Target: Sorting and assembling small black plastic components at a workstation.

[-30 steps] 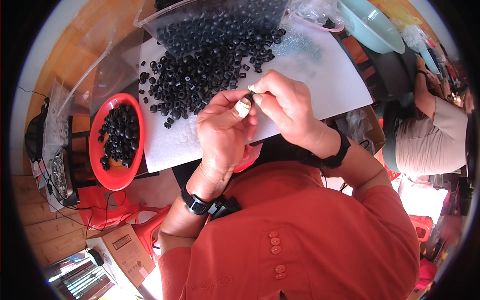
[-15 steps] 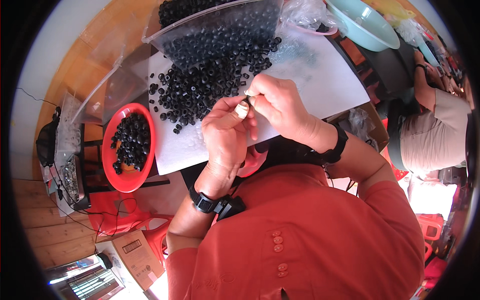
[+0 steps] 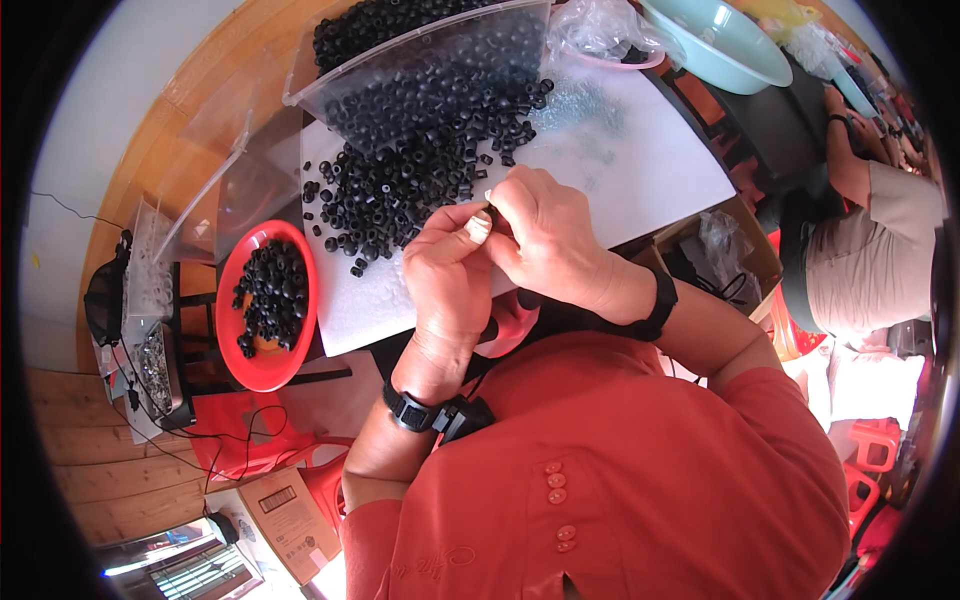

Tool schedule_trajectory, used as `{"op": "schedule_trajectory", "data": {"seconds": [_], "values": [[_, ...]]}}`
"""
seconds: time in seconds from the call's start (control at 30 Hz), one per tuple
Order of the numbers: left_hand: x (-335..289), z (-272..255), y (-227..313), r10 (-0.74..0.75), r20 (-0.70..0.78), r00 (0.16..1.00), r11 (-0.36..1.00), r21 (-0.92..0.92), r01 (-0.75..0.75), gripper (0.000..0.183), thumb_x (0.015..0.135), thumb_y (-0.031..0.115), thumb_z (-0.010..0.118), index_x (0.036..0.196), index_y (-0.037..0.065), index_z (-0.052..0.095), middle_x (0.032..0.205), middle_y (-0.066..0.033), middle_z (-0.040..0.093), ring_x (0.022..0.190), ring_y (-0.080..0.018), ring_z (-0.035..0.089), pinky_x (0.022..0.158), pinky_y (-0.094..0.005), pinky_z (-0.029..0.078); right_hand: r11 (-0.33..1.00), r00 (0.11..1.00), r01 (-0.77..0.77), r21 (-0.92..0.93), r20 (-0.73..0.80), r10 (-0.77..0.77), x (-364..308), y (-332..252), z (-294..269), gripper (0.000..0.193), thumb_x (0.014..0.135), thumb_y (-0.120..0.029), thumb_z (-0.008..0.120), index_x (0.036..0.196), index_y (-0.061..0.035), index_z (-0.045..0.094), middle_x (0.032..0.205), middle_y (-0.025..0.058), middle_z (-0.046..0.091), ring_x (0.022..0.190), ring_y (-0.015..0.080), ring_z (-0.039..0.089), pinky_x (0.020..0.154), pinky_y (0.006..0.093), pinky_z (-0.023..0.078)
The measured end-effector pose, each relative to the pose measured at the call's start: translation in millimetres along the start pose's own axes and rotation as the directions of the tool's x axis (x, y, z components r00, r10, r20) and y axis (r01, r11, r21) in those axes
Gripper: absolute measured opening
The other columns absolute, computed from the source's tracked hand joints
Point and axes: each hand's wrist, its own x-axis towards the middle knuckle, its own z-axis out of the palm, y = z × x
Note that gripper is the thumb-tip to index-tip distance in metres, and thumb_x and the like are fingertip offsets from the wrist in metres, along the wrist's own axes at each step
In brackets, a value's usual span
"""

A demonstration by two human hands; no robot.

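Note:
My left hand [image 3: 447, 275] and my right hand [image 3: 553, 243] meet fingertip to fingertip over the near edge of the white sheet. Between them is pinched a small dark piece [image 3: 490, 209], mostly covered by the fingers, so its exact shape cannot be made out. White tape or a bandage wraps my left thumb. Just beyond the hands spreads a loose pile of small black plastic parts [image 3: 400, 190], some round and some like short tubes. A clear plastic bin [image 3: 440, 75], filled with more of them, stands at the far side of the pile.
Left of the sheet sits a red oval tray [image 3: 262, 374] of black parts. A pale blue basin [image 3: 715, 45] and a clear plastic bag [image 3: 600, 30] are at the far right. An open cardboard box [image 3: 745, 235] stands right of my forearm. Another person [image 3: 865, 250] is at the right.
My right hand has closed in on the left one, its fingers curling further around the small piece. The whole view has shifted slightly.

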Motion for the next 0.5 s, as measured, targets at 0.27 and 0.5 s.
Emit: {"op": "schedule_trajectory", "data": {"seconds": [0.27,0.5], "values": [[-2,5,13,-0.170,0.167,0.971,0.970,0.201,0.135,0.027,0.099,0.011,0.055,0.112,-0.012,0.059,0.098,-0.0182,0.067,0.082,-0.0244,0.067,0.070,-0.0319,0.056,0.994,0.998,0.043,0.104,-0.044,-0.039,2,16,-16,0.029,0.071,-0.003,0.069,0.095,-0.0034,0.053,0.078,0.0096,0.055,0.061,0.0279,0.057,0.051,0.0386,0.045],[-3,6,16,-0.200,0.108,0.974,0.939,0.304,0.160,0.027,0.097,0.016,0.059,0.103,-0.011,0.064,0.079,-0.0169,0.067,0.059,-0.0206,0.065,0.046,-0.0265,0.049,0.979,1.000,0.013,0.205,0.014,-0.016,1,12,-22,0.028,0.071,-0.002,0.072,0.091,-0.0034,0.053,0.075,0.0087,0.054,0.056,0.0235,0.056,0.047,0.0346,0.044]]}}
